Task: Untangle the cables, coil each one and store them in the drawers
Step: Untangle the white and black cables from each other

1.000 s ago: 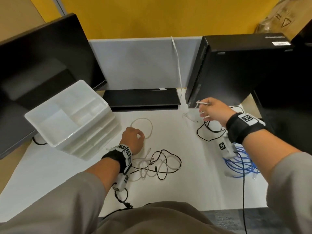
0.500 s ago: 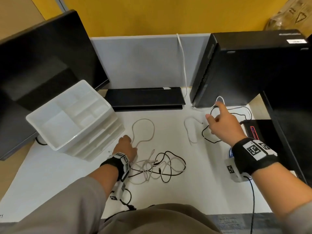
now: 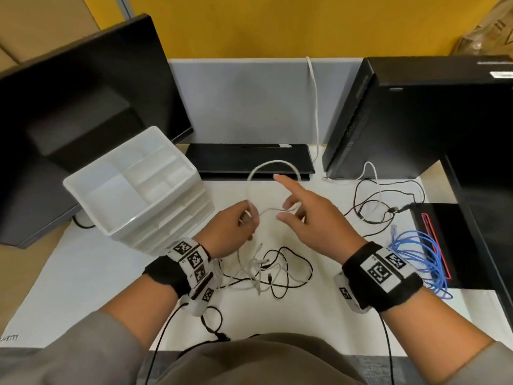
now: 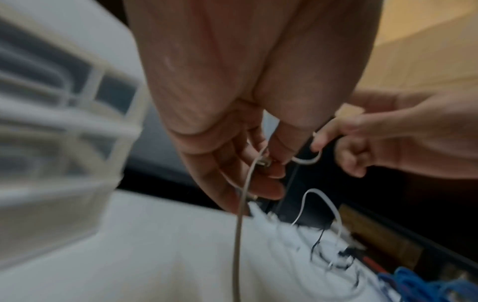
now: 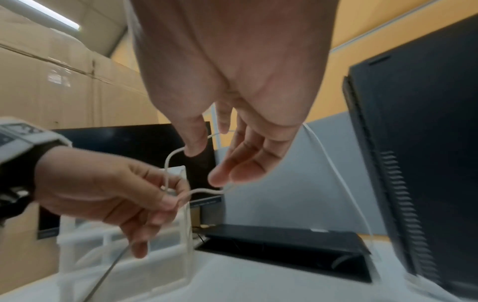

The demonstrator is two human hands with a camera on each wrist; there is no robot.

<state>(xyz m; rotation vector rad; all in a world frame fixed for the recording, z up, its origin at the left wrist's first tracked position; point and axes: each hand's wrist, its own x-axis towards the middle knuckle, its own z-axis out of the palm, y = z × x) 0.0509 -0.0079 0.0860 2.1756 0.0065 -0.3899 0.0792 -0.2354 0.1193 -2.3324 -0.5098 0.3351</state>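
Observation:
A thin white cable [image 3: 273,163] arcs up in a loop above the desk. My left hand [image 3: 244,220] pinches it at the loop's base, thumb against curled fingers [image 4: 269,163]. My right hand [image 3: 288,211] is just to the right and holds the same cable between the thumb and bent fingers, with the index finger stretched out. In the right wrist view two strands run from the left hand [image 5: 165,200] to the right thumb and fingertips [image 5: 225,181]. A tangle of black and white cables [image 3: 272,270] lies below both hands. The white drawer unit [image 3: 133,190] stands at the left.
A coiled blue cable [image 3: 416,254] and a loose black cable [image 3: 383,201] lie at the right. A black computer tower [image 3: 416,120] stands behind them. A monitor [image 3: 83,107] is at the left. A flat black device [image 3: 249,159] sits at the back by the grey partition.
My right hand came from beside the tower to the centre, bringing the white cable's end. My left hand rose off the desk with the cable, lifting the loop.

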